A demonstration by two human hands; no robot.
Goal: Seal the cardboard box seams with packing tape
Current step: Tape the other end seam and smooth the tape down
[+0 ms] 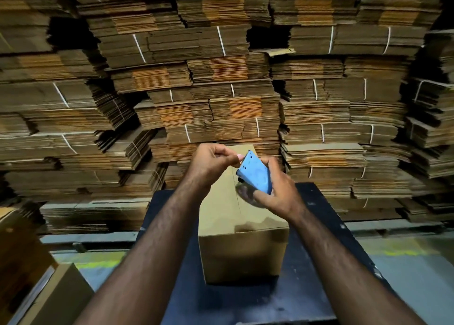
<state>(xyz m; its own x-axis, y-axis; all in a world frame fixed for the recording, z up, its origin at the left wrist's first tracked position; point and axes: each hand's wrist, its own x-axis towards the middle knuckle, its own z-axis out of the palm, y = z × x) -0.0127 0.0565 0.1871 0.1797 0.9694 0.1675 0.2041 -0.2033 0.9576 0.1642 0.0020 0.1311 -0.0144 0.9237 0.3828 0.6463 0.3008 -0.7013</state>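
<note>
A closed brown cardboard box (231, 224) stands on a dark blue table (319, 216), its top centre seam running away from me. Above the box, my right hand (277, 192) grips a blue tape dispenser (255, 174) holding a roll of clear tape (245, 192). My left hand (211, 162) pinches at the dispenser's upper front end, fingers curled; the tape end itself is too small to make out. Both hands hover over the far half of the box top.
Tall stacks of strapped flat cardboard (221, 83) fill the whole background right behind the table. More brown boxes (49, 292) stand at the lower left. A grey floor with a yellow line (98, 264) shows on both sides of the table.
</note>
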